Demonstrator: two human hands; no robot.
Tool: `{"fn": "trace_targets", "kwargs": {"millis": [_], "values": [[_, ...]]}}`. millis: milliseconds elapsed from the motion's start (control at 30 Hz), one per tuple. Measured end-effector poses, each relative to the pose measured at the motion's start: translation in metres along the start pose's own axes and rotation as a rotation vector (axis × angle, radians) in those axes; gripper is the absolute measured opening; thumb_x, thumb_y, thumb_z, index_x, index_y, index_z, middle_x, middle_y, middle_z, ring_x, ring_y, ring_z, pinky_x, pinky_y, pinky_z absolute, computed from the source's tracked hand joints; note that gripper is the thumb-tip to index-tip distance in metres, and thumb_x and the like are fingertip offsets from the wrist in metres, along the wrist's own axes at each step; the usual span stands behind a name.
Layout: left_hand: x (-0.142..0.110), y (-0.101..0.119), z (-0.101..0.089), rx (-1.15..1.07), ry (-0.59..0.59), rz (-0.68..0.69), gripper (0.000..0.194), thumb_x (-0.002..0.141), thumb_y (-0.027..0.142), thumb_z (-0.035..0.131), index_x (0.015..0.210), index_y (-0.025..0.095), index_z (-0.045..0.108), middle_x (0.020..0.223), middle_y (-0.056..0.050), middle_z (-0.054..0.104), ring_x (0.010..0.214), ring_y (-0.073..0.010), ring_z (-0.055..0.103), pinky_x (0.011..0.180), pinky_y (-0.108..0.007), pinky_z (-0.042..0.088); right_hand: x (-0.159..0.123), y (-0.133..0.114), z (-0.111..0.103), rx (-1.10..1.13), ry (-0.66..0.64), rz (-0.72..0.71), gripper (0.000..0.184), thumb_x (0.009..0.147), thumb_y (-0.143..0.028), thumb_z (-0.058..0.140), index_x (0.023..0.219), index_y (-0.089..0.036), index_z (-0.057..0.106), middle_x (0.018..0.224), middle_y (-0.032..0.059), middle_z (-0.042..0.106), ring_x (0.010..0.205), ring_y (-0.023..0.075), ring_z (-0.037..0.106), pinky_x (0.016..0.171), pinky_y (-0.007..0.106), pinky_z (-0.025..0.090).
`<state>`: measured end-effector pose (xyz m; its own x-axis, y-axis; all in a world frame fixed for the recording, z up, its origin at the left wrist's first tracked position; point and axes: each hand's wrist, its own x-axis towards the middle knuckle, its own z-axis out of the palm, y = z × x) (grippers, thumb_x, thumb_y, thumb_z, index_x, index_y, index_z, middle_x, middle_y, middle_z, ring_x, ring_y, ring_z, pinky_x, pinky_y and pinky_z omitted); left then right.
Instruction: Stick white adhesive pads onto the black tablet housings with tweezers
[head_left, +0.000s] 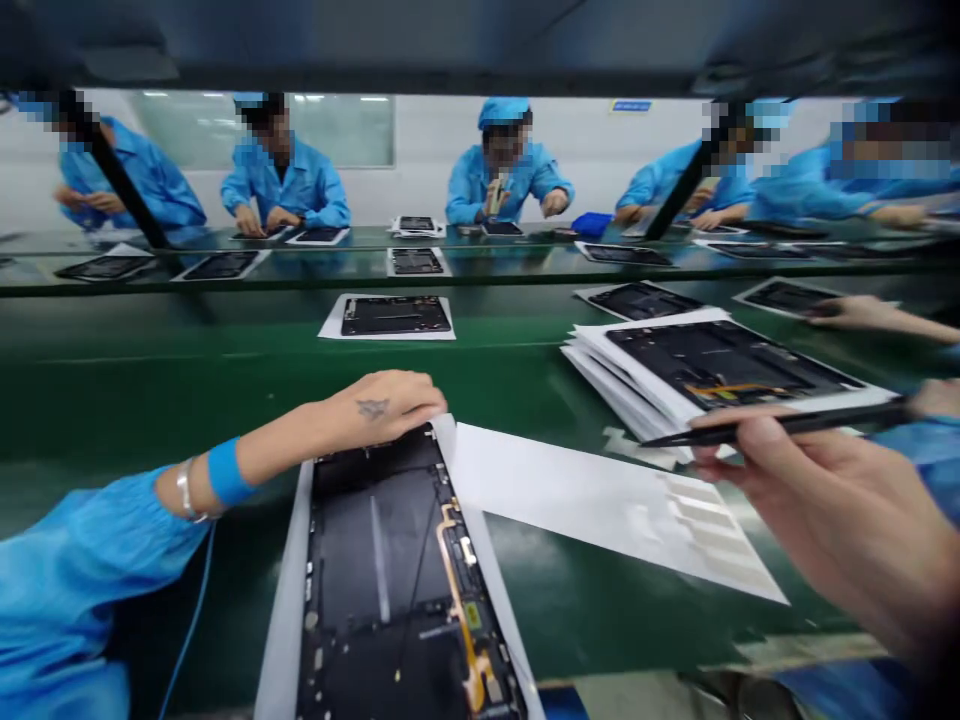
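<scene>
A dark tablet housing (382,560) with a gold flex cable lies on a white sheet, running towards me. My left hand (382,405) curls over its far edge, and a blue wristband circles that wrist. My right hand (825,520) grips a slim black pointed tool (780,425) above a stack of housings on white sheets (720,370). The tool's tip is beside the stack's near corner. A white backing sheet with pale adhesive strips (585,500) lies between my hands, next to the housing.
A green conveyor belt (225,380) carries more housings on white sheets, including one (394,316) straight ahead. Co-workers in blue gowns (502,170) work across a glass divider (480,250). A co-worker's hand (870,313) reaches in from the right.
</scene>
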<state>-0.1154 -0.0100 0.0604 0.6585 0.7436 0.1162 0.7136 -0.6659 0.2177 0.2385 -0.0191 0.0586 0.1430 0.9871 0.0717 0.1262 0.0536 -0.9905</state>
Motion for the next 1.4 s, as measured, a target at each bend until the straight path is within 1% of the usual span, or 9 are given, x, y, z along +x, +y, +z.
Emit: {"fn": "trace_targets", "kwargs": {"millis": [67,167,300,367,433,600,800,1133,1400], "values": [[-0.038,-0.01,0.005,0.121,-0.033,-0.128,0.032,0.103,0.028,0.036,0.103,0.016,0.066,0.097,-0.008,0.064,0.086,-0.0213,0.06,0.076,-0.032,0.047,-0.003,-0.001,0.026,-0.029,-0.13,-0.032,0.049,0.058,-0.071,0.079,0.073,-0.024,0.074,0.075,0.0078,0.067,0.069,0.0228,0.06,0.067,0.038,0.05],[-0.072,-0.014,0.023,0.161,-0.007,-0.18,0.031,0.103,0.023,0.032,0.11,0.016,0.062,0.101,-0.009,0.06,0.086,-0.0204,0.056,0.075,-0.031,0.047,-0.006,-0.003,0.079,-0.039,-0.369,-0.082,0.051,0.066,-0.07,0.074,0.079,-0.021,0.073,0.074,0.006,0.067,0.072,0.0221,0.062,0.072,0.037,0.05],[-0.085,-0.01,0.037,0.098,0.087,-0.152,0.032,0.105,0.024,0.03,0.121,0.017,0.058,0.104,-0.009,0.061,0.092,-0.0197,0.056,0.074,-0.029,0.048,-0.001,0.002,0.152,-0.01,-0.581,-0.078,0.052,0.07,-0.068,0.072,0.076,-0.017,0.07,0.07,0.0041,0.064,0.072,0.0195,0.061,0.075,0.035,0.048],[-0.089,-0.011,0.038,0.073,0.107,-0.113,0.031,0.105,0.023,0.032,0.122,0.017,0.058,0.108,-0.009,0.063,0.096,-0.0198,0.057,0.077,-0.029,0.049,0.004,0.008,0.178,-0.006,-0.633,-0.061,0.052,0.071,-0.068,0.07,0.072,-0.016,0.066,0.065,0.0024,0.061,0.068,0.0179,0.058,0.073,0.034,0.048],[-0.092,-0.013,0.039,0.062,0.116,-0.076,0.03,0.105,0.021,0.033,0.121,0.018,0.059,0.112,-0.008,0.064,0.099,-0.0194,0.057,0.079,-0.028,0.049,0.008,0.016,0.193,-0.01,-0.649,-0.031,0.052,0.071,-0.069,0.07,0.071,-0.017,0.064,0.062,0.0011,0.058,0.066,0.017,0.057,0.072,0.034,0.048],[-0.095,-0.015,0.042,0.115,0.127,-0.057,0.03,0.098,0.008,0.041,0.119,0.018,0.06,0.11,-0.007,0.065,0.093,-0.0191,0.057,0.068,-0.026,0.048,0.012,0.025,0.199,-0.008,-0.664,0.048,0.052,0.072,-0.066,0.071,0.061,-0.018,0.058,0.063,0.0011,0.057,0.067,0.0159,0.056,0.069,0.03,0.045],[-0.089,-0.011,0.042,0.122,0.114,-0.058,0.032,0.092,0.003,0.046,0.115,0.018,0.062,0.107,-0.006,0.064,0.09,-0.0186,0.056,0.07,-0.026,0.047,0.015,0.022,0.194,0.0,-0.708,0.134,0.051,0.072,-0.062,0.074,0.055,-0.017,0.057,0.065,0.0012,0.057,0.069,0.0146,0.056,0.073,0.029,0.046],[-0.09,-0.012,0.043,0.101,0.096,-0.066,0.034,0.089,0.001,0.047,0.114,0.018,0.061,0.109,-0.005,0.065,0.092,-0.0191,0.056,0.069,-0.026,0.045,0.02,0.018,0.196,-0.03,-0.762,0.149,0.051,0.071,-0.062,0.075,0.053,-0.017,0.058,0.066,0.002,0.059,0.066,0.0136,0.056,0.071,0.029,0.048],[-0.089,-0.012,0.043,0.101,0.109,-0.057,0.034,0.088,0.0,0.047,0.113,0.018,0.062,0.109,-0.005,0.065,0.092,-0.019,0.056,0.07,-0.026,0.046,0.02,0.017,0.197,-0.035,-0.755,0.152,0.052,0.068,-0.063,0.076,0.052,-0.017,0.058,0.065,0.0022,0.059,0.066,0.0134,0.055,0.07,0.028,0.046]]}}
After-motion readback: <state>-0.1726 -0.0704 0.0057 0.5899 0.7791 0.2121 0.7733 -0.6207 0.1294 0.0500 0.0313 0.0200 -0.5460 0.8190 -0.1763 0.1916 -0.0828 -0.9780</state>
